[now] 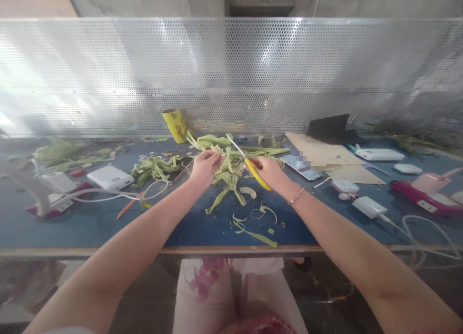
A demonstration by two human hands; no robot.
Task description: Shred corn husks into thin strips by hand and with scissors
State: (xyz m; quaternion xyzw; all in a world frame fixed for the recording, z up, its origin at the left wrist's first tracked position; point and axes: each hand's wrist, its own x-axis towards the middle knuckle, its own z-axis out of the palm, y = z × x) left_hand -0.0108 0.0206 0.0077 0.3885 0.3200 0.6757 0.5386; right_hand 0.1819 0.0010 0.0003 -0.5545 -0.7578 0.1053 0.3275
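My left hand (204, 166) pinches a pale green leaf strip (221, 151) from a pile of green husk leaves (231, 167) on the blue table (202, 228). My right hand (269, 172) grips yellow-handled scissors (253, 169), their blades (235, 145) pointing up and left toward the strip near my left fingers. Cut leaf scraps (255, 223) lie on the table in front of both hands.
A yellow roll (175, 125) stands at the perforated metal screen (231, 73). White power banks (110, 177) and cables lie left; a phone (299, 166), cardboard (325, 155), chargers (369, 206) and a pink device (421, 196) lie right. More leaves (72, 155) lie at far left.
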